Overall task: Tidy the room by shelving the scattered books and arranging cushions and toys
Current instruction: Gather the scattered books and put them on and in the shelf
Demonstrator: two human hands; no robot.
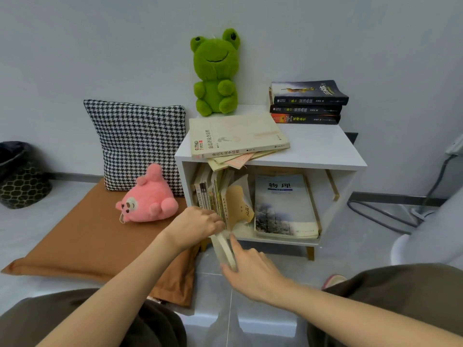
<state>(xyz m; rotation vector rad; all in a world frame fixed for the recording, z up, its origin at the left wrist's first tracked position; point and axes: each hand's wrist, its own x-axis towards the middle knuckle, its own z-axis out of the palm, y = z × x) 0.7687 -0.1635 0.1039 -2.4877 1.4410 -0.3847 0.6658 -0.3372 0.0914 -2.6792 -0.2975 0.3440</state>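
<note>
We see the right hand (250, 274) gripping the near end of a pale book (223, 249), fingers curled round it at the white cabinet's (313, 156) open front, while the left hand (198, 224) presses fairly straight fingers against the upright books (208, 194) inside.

Arms: two forearms, bare along all the length that shows.
Left hand (198, 221): bare, nails too small to make out.
Right hand (250, 271): bare as well.
Trousers: plain dark olive-brown cloth, loose, with soft folds.
Left leg (75, 321): a broad dull-brown mass, creased towards the inner side.
Right leg (400, 296): same cloth, smoother, with one long fold line.
Slipper (333, 280): pink-edged with a paler top, mostly hidden behind the right leg, on the floor.
</note>
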